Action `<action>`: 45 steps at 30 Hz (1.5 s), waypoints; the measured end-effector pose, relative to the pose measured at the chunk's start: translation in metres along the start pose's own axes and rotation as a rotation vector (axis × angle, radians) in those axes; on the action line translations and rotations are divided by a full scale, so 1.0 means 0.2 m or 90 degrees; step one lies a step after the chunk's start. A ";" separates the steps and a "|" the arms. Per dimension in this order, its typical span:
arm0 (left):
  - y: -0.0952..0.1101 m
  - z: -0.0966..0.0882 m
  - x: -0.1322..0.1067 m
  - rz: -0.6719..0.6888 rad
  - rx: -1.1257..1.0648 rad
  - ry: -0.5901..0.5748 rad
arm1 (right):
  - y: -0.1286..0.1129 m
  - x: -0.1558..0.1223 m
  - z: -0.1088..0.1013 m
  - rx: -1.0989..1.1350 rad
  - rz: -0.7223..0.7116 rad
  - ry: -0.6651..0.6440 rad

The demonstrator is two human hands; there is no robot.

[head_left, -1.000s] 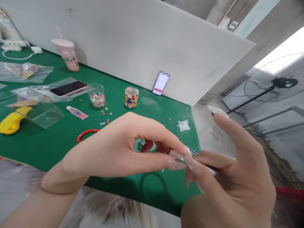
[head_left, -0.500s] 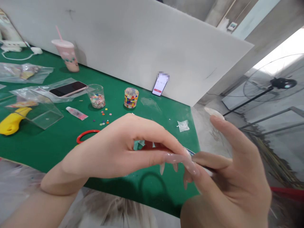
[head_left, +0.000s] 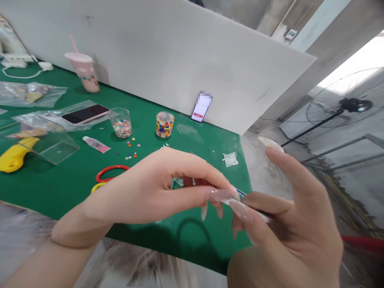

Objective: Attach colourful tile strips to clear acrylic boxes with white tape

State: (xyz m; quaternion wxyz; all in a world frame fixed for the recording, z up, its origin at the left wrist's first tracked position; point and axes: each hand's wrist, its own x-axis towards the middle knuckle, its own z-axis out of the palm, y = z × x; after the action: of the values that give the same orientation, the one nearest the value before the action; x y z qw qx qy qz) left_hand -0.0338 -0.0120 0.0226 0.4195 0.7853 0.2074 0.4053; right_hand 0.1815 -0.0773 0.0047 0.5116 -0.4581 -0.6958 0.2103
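My left hand [head_left: 147, 188] is held above the near edge of the green table [head_left: 75, 176], thumb and forefinger pinched together at their long nails. My right hand [head_left: 285, 224] meets it from the right, its thumb and middle finger closed on a thin white and blue object [head_left: 243, 193] that I cannot make out; the forefinger sticks up free. Both hands seem to grip this same small piece. A reddish item [head_left: 192, 183] shows through the loop of my left fingers.
On the table stand a mosaic-covered cup [head_left: 165, 124], a glass of coloured tiles [head_left: 121, 122], loose tiles [head_left: 132, 144], a pink tube [head_left: 96, 144], a red ring [head_left: 111, 173], a clear box [head_left: 45, 138], a yellow tool [head_left: 13, 154], two phones [head_left: 85, 113] [head_left: 200, 110], a pink drink cup [head_left: 84, 72]. A fan [head_left: 345, 108] stands right.
My left thumb has slid forward along the forefinger and the pinch has tightened. The view has shifted slightly; the hands stay in the same place.
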 end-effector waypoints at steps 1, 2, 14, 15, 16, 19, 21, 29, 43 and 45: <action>0.00 0.00 0.00 -0.005 -0.004 0.001 | 0.00 0.00 0.00 0.013 0.005 -0.005; -0.01 0.01 -0.01 -0.009 -0.004 0.003 | 0.00 0.00 0.00 0.033 0.009 -0.011; -0.02 0.05 -0.01 -0.042 0.044 0.026 | 0.01 0.01 0.00 0.098 0.069 -0.082; -0.02 0.05 -0.01 -0.037 0.052 0.039 | 0.02 0.02 0.00 0.107 0.073 -0.087; -0.03 0.05 -0.01 -0.031 0.060 0.050 | 0.03 0.03 0.01 0.119 0.071 -0.099; -0.04 0.05 -0.01 -0.021 0.096 0.069 | 0.05 0.05 0.02 0.151 0.043 -0.146; -0.05 0.04 0.00 -0.022 0.131 0.074 | 0.06 0.07 0.03 0.135 0.028 -0.160; -0.06 0.04 0.01 0.006 0.189 0.061 | 0.04 0.07 0.04 0.085 0.016 -0.100; -0.09 0.07 -0.02 0.095 0.357 0.044 | 0.06 0.05 0.11 0.085 0.058 -0.014; -0.10 0.09 -0.01 0.109 0.385 0.050 | 0.06 0.05 0.12 0.073 0.067 0.009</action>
State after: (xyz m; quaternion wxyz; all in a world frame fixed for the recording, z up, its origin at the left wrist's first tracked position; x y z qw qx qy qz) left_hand -0.0196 -0.0103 -0.0010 0.1229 0.8727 0.2676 0.3895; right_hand 0.1642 -0.0582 -0.0094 0.5303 -0.4656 -0.6538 0.2731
